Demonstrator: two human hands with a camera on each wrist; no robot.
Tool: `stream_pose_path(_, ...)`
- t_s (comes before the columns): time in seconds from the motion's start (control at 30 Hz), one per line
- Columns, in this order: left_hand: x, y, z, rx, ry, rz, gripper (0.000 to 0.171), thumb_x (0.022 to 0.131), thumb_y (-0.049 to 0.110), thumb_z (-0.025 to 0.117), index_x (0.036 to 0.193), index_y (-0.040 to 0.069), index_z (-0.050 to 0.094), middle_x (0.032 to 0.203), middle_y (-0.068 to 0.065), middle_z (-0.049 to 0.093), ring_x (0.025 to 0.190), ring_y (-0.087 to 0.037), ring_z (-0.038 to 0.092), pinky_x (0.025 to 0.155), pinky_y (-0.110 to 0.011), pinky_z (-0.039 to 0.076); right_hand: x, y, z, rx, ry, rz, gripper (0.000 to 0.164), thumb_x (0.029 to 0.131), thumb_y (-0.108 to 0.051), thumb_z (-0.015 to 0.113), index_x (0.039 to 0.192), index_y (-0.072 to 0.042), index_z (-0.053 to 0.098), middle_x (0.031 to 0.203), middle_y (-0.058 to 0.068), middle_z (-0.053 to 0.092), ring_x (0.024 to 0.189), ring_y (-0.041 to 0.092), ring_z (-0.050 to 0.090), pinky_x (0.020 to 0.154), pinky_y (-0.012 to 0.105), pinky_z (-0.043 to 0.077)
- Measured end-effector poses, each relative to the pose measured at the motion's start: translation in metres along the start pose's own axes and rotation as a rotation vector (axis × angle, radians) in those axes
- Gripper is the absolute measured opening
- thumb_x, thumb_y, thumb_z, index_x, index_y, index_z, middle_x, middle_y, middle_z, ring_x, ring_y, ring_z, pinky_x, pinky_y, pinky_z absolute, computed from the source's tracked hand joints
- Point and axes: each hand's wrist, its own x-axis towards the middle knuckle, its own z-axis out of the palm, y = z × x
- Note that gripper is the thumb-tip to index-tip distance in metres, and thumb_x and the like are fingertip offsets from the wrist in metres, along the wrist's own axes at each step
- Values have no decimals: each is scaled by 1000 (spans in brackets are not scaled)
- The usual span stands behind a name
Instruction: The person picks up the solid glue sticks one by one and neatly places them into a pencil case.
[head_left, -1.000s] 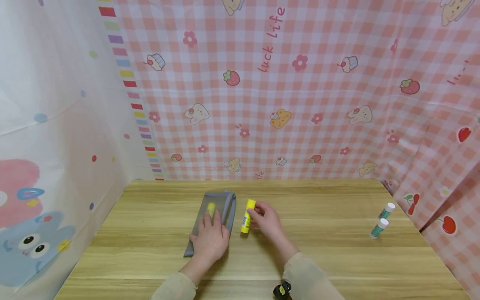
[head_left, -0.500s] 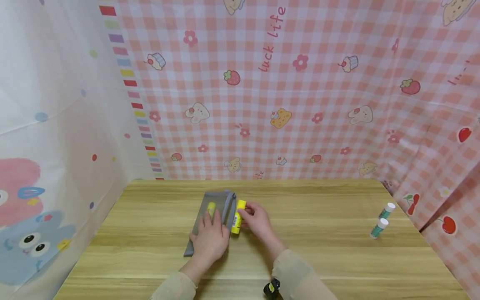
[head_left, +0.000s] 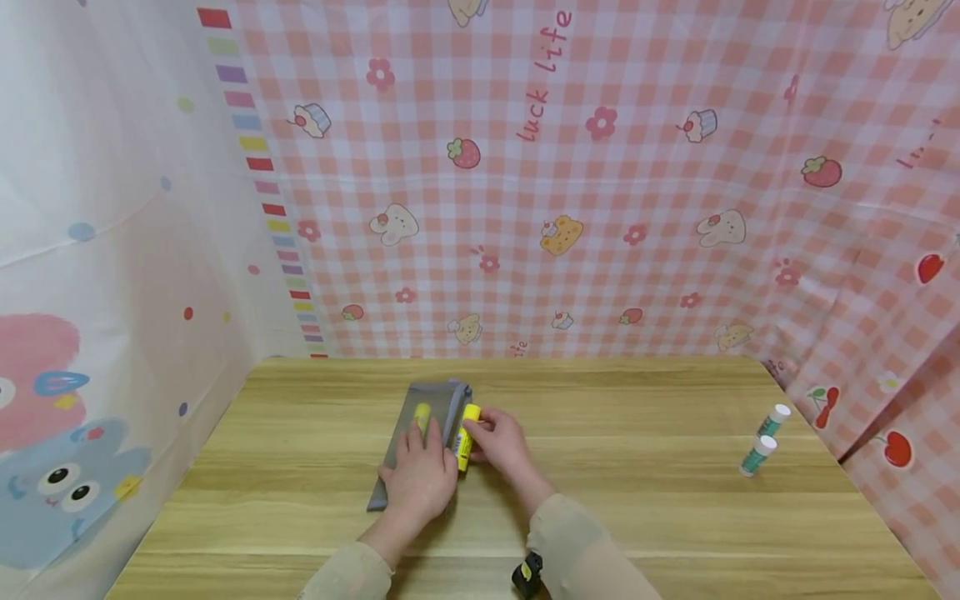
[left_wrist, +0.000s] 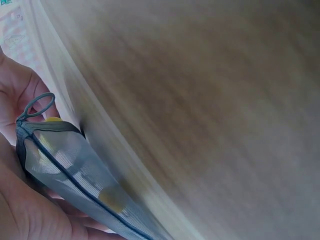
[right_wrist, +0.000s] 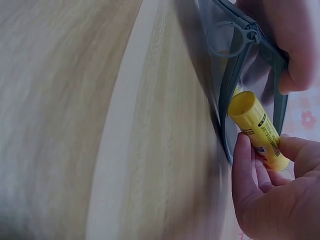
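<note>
A grey mesh zip pouch [head_left: 401,446] lies on the table, with a yellow glue stick [head_left: 422,414] showing through its mesh. My left hand [head_left: 422,479] rests on the pouch, fingers spread and fairly straight, thumb near the zipper edge. Between the thumb and fingers of my right hand [head_left: 504,446] is another yellow glue stick [head_left: 467,437], right at the zipper side. In the right wrist view the pouch mouth gapes, and one end of the held glue stick [right_wrist: 257,127] is at the opening. A zipper ring [right_wrist: 227,39] hangs from the pouch corner.
Two white-capped green glue sticks stand at the table's right side, one farther back [head_left: 772,421] and one nearer [head_left: 757,456]. Behind the wooden table [head_left: 637,500] hangs a pink checked cloth [head_left: 600,192]; a white patterned cloth [head_left: 135,250] hangs at the left.
My right hand has brought its yellow glue stick leftward, from apart from the pouch to its zipper edge. My left hand has stayed on the pouch.
</note>
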Motion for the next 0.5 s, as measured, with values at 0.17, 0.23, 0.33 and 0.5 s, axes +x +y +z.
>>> stream_pose_path(0.17, 0, 0, 0, 1, -1, 1, 58, 100, 31, 39, 150, 2, 40, 151, -29, 34, 137, -49, 31, 89, -83, 26, 3, 2, 5, -46, 8, 19, 34, 94, -11, 66, 117, 12, 58, 95, 16, 68, 70, 15, 65, 62, 34, 59)
stream_pose_path(0.23, 0, 0, 0, 0, 1, 3, 58, 100, 31, 39, 150, 2, 41, 151, -29, 34, 137, -49, 31, 89, -83, 25, 4, 2, 6, -59, 10, 27, 33, 94, -11, 66, 116, 12, 59, 95, 16, 69, 69, 15, 65, 61, 33, 59)
stream_pose_path(0.33, 0, 0, 0, -3, 1, 4, 58, 100, 31, 39, 150, 2, 41, 151, -29, 34, 137, -49, 31, 89, -84, 25, 5, 1, 7, -83, 12, 42, 32, 95, -12, 66, 115, 12, 59, 93, 16, 70, 67, 15, 65, 59, 31, 58)
stream_pose_path(0.5, 1, -1, 1, 2, -6, -1, 58, 100, 31, 39, 150, 2, 40, 151, -29, 33, 138, -49, 30, 89, -83, 25, 6, 0, 9, -119, 10, 65, 32, 95, -14, 66, 113, 12, 60, 87, 12, 68, 64, 15, 65, 57, 29, 57)
